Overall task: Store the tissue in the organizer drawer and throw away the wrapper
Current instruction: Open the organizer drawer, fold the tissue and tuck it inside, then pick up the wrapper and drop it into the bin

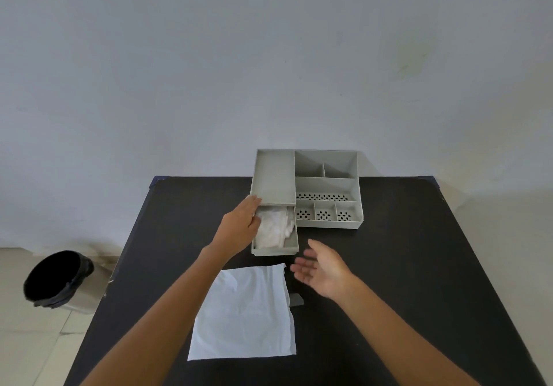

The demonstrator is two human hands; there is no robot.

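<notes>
A grey desk organizer (327, 185) stands at the far middle of the black table (404, 251). Its drawer (276, 251) is pulled out toward me and holds crumpled white tissue (275, 227). My left hand (241, 225) rests on the tissue at the drawer's left side, fingers over it. A flat white tissue sheet (245, 311) lies spread on the table in front of the drawer. My right hand (321, 269) hovers open, palm turned left, just right of that sheet and below the drawer. I cannot make out a wrapper for certain.
A bin with a black liner (57, 279) stands on the floor left of the table. A small dark grey piece (296, 300) lies at the sheet's right edge. The organizer's open compartments (326, 206) are at the right of the drawer.
</notes>
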